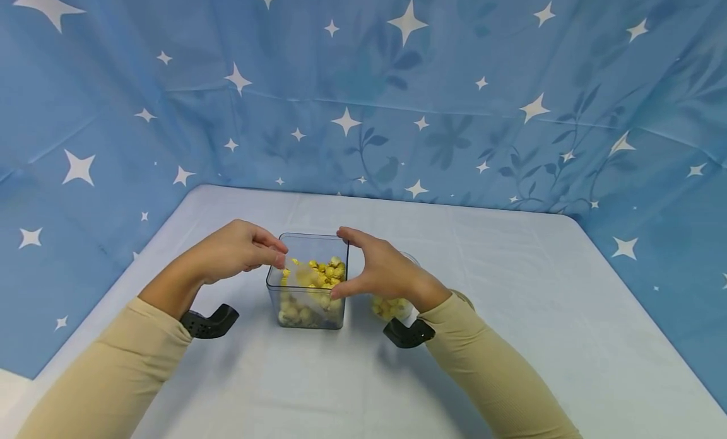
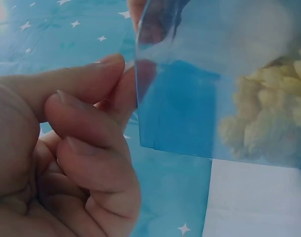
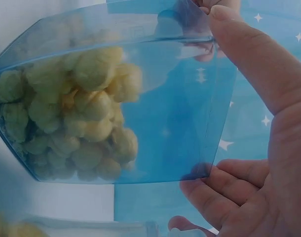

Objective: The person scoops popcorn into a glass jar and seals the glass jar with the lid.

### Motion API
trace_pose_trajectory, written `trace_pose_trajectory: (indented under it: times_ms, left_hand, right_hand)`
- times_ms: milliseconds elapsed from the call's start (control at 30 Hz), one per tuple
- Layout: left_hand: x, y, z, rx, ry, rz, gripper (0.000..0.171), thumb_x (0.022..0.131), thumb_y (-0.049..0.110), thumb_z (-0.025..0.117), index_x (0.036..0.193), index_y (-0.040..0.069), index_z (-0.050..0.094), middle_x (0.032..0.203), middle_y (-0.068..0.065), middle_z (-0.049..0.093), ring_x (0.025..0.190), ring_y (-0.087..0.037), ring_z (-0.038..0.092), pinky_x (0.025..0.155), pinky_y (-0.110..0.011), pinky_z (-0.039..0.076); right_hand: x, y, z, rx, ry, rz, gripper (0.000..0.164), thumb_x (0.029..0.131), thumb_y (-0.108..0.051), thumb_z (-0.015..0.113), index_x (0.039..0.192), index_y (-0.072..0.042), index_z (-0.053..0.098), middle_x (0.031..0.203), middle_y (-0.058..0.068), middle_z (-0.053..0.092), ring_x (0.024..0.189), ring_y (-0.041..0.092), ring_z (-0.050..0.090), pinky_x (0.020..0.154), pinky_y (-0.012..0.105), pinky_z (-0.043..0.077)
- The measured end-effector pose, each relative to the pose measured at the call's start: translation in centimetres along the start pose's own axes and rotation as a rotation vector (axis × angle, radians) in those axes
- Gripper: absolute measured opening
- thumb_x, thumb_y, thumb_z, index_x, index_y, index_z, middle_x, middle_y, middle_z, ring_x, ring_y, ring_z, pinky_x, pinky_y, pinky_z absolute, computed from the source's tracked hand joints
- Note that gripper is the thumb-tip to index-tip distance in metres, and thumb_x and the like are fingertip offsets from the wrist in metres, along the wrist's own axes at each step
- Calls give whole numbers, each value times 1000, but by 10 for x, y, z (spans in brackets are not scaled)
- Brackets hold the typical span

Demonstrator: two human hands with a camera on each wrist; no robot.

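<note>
A clear square-mouthed container [image 1: 312, 289] partly filled with yellow popcorn [image 1: 329, 274] stands upright on the white table. My right hand [image 1: 386, 267] holds it from the right, thumb at the near corner and fingers at the far one. From the left, my left hand [image 1: 244, 250] has thumb and index finger pinched at the rim, other fingers curled in. In the left wrist view the index fingertip shows through the container wall. A pale translucent piece [image 1: 302, 274] slants from these fingertips down into the popcorn; its kind is unclear.
A round clear tub [image 1: 410, 257] with more popcorn stands just right of the container, partly hidden under the right wrist. Black wrist cameras [image 1: 409, 333] hang below both wrists. Blue star-patterned cloth [image 1: 363, 79] hangs behind the table and along its sides.
</note>
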State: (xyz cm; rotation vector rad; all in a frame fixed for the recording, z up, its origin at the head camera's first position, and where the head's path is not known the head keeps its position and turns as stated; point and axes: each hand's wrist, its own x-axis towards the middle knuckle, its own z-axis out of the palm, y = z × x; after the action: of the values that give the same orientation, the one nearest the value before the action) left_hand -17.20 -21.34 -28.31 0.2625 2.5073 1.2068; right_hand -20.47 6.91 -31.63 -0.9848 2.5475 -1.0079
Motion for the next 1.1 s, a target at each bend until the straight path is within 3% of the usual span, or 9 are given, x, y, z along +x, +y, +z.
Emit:
trace_pose_trajectory:
  times_ms: [167,300,400,533,633,800,867,967,1100]
  left_hand:
    - [4,4,3,5,0,7,33,95,24,69,120,2,71,99,-3,72,82,-20,55,75,-37,46]
    - [7,7,8,14,-2,11,34,95,24,68,120,1,71,107,-4,73,100,-24,62,85,-41,50]
    - [5,4,8,-18,6,-4,35,95,21,68,121,-1,69,94,-4,72,76,-19,55,69,-34,46]
    - [2,-2,6,-96,9,-16,37,94,17,68,124,-5,66,67,-1,52,56,-13,32,53,-28,31]
    - [2,-3,8,-98,1,2,38,95,19,68,124,-5,66,71,-1,58,58,-13,36,55,-28,34]
    - [5,-1,14,-60,3,23,35,97,21,66,123,-2,68,102,-6,73,83,-17,57,73,-32,48]
    - [5,-1,15,-88,6,10,36,97,20,66,125,-2,66,101,-8,73,73,-15,55,67,-29,46]
    - [4,-1,16,-130,16,-10,38,97,19,66,128,-3,64,94,-10,70,56,-13,37,53,-27,34]
    - [2,-3,15,-179,51,-16,37,97,18,66,128,-3,64,88,-10,67,53,-12,30,51,-27,30]
  right_hand:
    - [0,1,0,6,0,8,110,72,-45,90,157,-9,30,156,3,39,142,20,38,112,44,35]
    - [0,3,1,15,1,19,110,72,-44,91,157,-9,30,156,3,39,142,21,37,112,44,35]
    - [0,4,2,25,-1,20,110,72,-44,91,157,-9,30,157,4,39,142,21,37,112,45,34]
    - [0,4,3,28,-6,18,109,73,-43,90,158,-9,29,157,4,38,143,21,36,112,45,34]
    - [0,3,2,27,-6,15,108,74,-43,89,157,-9,30,157,4,38,143,21,36,112,45,35]
    - [1,3,2,30,-6,16,109,73,-43,90,157,-9,30,157,3,38,142,20,36,112,44,34]
    - [1,2,1,30,-8,19,109,73,-44,90,158,-10,30,157,2,38,143,20,36,112,44,34]
    - [1,2,1,32,-8,22,109,73,-43,90,158,-10,29,157,3,38,143,20,36,112,44,34]
    - [0,1,1,41,-4,26,110,73,-43,90,158,-10,29,157,3,38,143,21,36,112,45,34]
